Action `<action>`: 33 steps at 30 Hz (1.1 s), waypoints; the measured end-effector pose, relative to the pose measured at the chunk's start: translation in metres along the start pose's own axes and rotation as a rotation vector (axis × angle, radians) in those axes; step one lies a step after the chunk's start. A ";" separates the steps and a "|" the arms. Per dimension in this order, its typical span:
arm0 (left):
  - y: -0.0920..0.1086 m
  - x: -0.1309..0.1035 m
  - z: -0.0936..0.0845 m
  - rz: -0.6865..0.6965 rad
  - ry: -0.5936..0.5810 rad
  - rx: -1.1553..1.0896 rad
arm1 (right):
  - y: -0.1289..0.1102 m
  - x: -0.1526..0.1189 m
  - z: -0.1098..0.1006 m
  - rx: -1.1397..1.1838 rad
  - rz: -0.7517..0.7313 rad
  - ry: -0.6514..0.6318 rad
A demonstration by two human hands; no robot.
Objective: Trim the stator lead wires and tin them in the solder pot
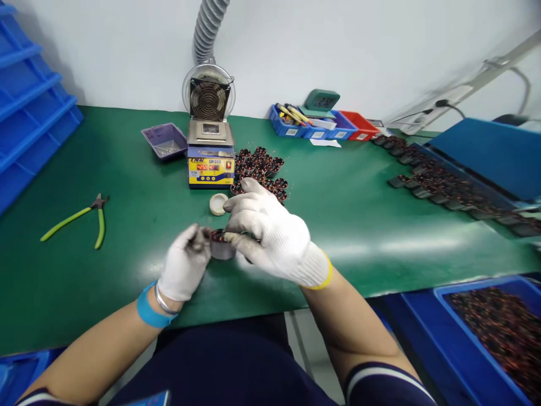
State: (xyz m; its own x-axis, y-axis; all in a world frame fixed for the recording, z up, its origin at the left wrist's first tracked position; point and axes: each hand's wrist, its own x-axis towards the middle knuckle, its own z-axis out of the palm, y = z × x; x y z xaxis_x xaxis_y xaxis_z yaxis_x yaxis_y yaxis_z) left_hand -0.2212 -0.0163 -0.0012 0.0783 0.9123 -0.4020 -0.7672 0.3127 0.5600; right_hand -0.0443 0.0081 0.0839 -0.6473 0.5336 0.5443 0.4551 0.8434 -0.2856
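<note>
A small round motor stator (pixel 222 250), a grey cylinder with dark and copper-coloured windings on top, is between my gloved hands just above the green table. My left hand (pixel 186 264) pinches its left side, the fingertips slightly blurred. From the right, my right hand (pixel 270 234) reaches over it, with thumb and a fingertip at the rim and the other fingers bent above. Whether a fine wire lies in that pinch is too small to tell. Just behind sits a small white round dish (pixel 218 204). More stators (pixel 258 163) stand grouped beyond my right hand.
A yellow-blue solder pot (pixel 211 172) stands under a fume hose (pixel 208 28). Left of it are a purple tray (pixel 164 140) and green-handled cutters (pixel 76 221). Pens fill a blue bin (pixel 287 128). Rows of stators (pixel 448 189) line the right; a blue crate (pixel 442 290) holds more parts.
</note>
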 end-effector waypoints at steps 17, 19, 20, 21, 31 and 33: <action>0.002 -0.006 -0.001 -0.325 -0.440 0.288 | 0.008 -0.026 -0.003 0.342 0.247 0.363; 0.004 -0.006 -0.001 -0.416 -0.417 0.313 | 0.016 -0.030 -0.003 0.390 0.303 0.168; 0.004 -0.006 -0.001 -0.439 -0.395 0.324 | 0.019 -0.030 -0.002 0.401 0.308 0.028; 0.004 -0.007 -0.001 -0.449 -0.374 0.337 | 0.021 -0.029 -0.001 0.416 0.289 -0.104; 0.016 -0.007 -0.001 -0.565 -0.443 0.414 | 0.040 -0.018 0.010 1.076 0.360 -0.353; 0.015 -0.006 -0.002 -0.585 -0.449 0.420 | 0.034 -0.015 0.011 0.836 0.258 -0.368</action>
State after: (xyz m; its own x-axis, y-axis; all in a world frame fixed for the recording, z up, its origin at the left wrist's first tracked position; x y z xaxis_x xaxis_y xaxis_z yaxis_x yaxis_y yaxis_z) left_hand -0.2343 -0.0176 0.0075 0.7023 0.5635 -0.4351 -0.2313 0.7586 0.6091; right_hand -0.0263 0.0301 0.0572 -0.8048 0.5760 0.1432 0.1182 0.3920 -0.9123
